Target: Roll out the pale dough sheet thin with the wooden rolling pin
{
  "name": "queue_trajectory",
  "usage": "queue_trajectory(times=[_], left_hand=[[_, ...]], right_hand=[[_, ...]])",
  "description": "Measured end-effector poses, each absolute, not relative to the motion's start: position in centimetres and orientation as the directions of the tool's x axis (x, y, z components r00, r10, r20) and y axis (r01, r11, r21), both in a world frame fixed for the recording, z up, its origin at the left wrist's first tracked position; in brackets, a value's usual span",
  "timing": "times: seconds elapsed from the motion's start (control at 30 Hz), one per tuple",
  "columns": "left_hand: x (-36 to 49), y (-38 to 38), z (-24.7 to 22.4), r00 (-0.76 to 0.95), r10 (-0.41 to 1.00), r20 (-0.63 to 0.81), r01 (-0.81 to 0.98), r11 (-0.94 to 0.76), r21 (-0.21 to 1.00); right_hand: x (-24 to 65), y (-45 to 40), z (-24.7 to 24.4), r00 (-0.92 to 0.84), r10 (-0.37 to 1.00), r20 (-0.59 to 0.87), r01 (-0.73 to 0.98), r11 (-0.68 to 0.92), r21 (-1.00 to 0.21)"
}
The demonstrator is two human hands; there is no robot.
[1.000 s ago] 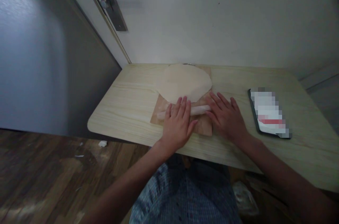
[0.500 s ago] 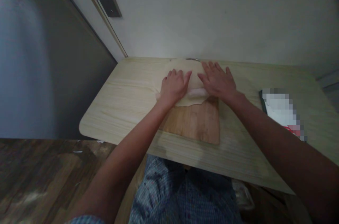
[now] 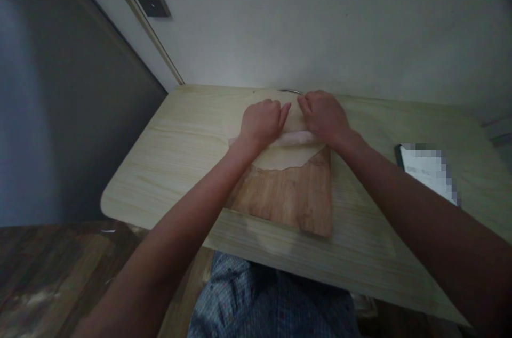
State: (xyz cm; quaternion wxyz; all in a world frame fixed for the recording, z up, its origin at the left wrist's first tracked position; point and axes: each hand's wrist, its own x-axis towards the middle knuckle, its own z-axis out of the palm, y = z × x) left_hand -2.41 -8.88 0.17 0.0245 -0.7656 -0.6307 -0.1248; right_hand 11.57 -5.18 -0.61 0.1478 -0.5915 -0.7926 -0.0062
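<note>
A thin, pale sheet of what looks like dough (image 3: 282,159) covers the far part of a wooden cutting board (image 3: 288,196). A whitish roll (image 3: 298,138) lies crosswise on the sheet; whether it is a rolling pin or rolled-up dough I cannot tell. My left hand (image 3: 264,118) rests on the sheet's far side, fingers curled under and thumb pointing right, its wrist over the roll. To its right, my right hand (image 3: 325,115) is closed the same way near the board's far edge. Whatever the curled fingers hold is hidden beneath them.
The board sits on a light wood table (image 3: 168,162) pushed against a white wall or door (image 3: 256,18). A metal curved handle (image 3: 290,91) shows behind the board. A phone-like, partly blurred object (image 3: 426,167) lies beyond my right forearm.
Both hands have gone from flat with fingers spread to curled. The right hand sits slightly further back. More of the roll shows, and the view has shifted slightly.
</note>
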Motion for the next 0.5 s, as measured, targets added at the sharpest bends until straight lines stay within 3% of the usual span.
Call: queue_trajectory(times=[0.3, 0.5], left_hand=[[-1.2, -14.3, -1.4, 0.214, 0.919, 0.332, 0.969, -0.244, 0.050], [-0.8, -15.6, -1.6, 0.190, 0.917, 0.350, 0.977, -0.210, 0.019]], right_hand=[[12.3, -6.1, -1.2, -0.175, 0.929, 0.325, 0.948, 0.248, -0.199], [11.8, -9.1, -1.0, -0.169, 0.914, 0.368, 0.962, 0.235, -0.142]])
